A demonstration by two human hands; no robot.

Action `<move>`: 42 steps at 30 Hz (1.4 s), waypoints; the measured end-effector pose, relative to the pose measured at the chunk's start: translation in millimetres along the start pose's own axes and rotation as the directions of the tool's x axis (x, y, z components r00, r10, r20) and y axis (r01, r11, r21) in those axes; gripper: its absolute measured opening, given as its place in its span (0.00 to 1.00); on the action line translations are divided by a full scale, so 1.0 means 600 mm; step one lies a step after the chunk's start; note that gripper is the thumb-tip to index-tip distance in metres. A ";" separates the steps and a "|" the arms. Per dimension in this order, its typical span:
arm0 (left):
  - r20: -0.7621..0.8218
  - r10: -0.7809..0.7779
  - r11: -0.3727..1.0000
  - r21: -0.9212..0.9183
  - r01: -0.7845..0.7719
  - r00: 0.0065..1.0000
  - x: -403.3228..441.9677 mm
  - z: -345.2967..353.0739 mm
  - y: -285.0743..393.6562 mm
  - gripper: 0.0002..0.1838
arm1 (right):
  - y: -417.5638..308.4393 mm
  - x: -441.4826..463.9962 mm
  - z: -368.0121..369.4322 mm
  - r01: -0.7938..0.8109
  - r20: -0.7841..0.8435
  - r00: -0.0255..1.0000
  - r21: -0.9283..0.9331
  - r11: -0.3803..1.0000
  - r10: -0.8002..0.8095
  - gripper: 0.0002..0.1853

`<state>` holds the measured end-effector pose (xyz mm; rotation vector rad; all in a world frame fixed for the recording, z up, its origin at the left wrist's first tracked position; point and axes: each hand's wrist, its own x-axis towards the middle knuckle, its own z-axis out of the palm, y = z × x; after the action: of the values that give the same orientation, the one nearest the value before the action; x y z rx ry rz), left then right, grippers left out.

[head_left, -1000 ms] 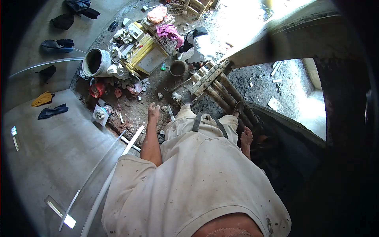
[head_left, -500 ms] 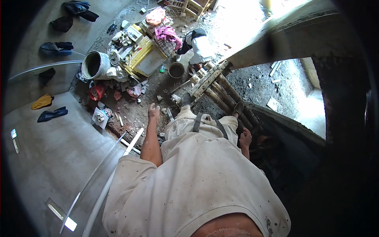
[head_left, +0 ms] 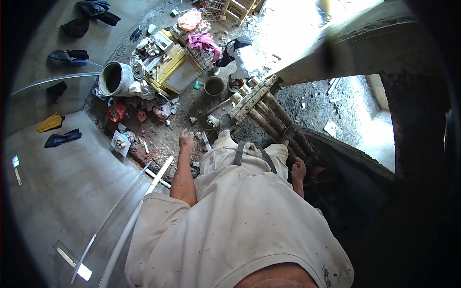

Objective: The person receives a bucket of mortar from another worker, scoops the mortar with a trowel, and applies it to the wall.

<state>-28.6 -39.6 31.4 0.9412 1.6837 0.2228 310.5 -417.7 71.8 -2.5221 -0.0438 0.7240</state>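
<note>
My left hand (head_left: 186,139) hangs beside my left thigh above the rubble-strewn floor, fingers loosely bent and nothing visible in it. On the other side, my right hand (head_left: 298,170) hangs near my right thigh, partly in shade, its fingers slightly curled and apart, also without a visible object. My shoes rest on a plank-and-pole platform (head_left: 254,100). A pale flat strip (head_left: 206,141) lies between my left hand and left leg. Long white pipes (head_left: 126,235) stand to the left.
Another person (head_left: 244,57) is beyond the platform, near a dark bucket (head_left: 214,86). A large pale bucket (head_left: 115,78) stands by a yellow-framed cabinet (head_left: 177,69) among clutter. Clothes (head_left: 50,123) hang on the left wall. A concrete ledge (head_left: 345,146) runs at right.
The other person has shifted slightly away from the platform, and a small reddish container beside it shows more. My hands stay almost in place.
</note>
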 end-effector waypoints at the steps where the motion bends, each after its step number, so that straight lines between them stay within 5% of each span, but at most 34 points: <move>1: 0.002 0.000 1.000 0.001 0.000 1.000 0.000 -0.002 -0.006 0.28 | 0.003 -0.002 0.001 -0.002 -0.001 1.000 0.001 1.000 0.002 0.20; 7: -0.013 -0.006 1.000 0.004 0.006 1.000 0.014 0.004 -0.023 0.26 | -0.008 0.007 0.005 0.015 -0.016 1.000 -0.007 1.000 -0.015 0.19; 9: -0.023 0.017 1.000 0.004 -0.017 1.000 0.008 0.005 -0.020 0.26 | 0.006 0.015 0.012 0.155 -0.063 0.986 -0.026 0.988 -0.156 0.20; 12: -0.036 0.006 1.000 0.029 -0.005 0.999 0.004 0.004 -0.015 0.26 | -0.004 0.011 0.007 0.019 -0.007 1.000 0.042 0.999 -0.019 0.20; 24: -0.042 0.000 0.993 0.120 0.006 0.999 0.040 0.002 -0.026 0.27 | -0.015 -0.010 0.008 0.061 -0.027 0.998 -0.002 0.998 -0.061 0.20; 26: -0.011 0.012 1.000 -0.005 -0.012 1.000 0.039 0.003 -0.026 0.27 | -0.010 -0.009 0.012 0.074 -0.052 0.996 -0.011 0.997 -0.074 0.19; 42: -0.001 -0.043 0.999 0.025 0.043 0.999 0.013 0.007 0.001 0.26 | -0.011 -0.010 0.009 0.118 -0.057 0.991 -0.049 0.992 -0.121 0.20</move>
<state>-25.0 -35.0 24.5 0.9220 1.7090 0.1736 303.5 -410.5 73.9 -2.5577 -0.1912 0.6050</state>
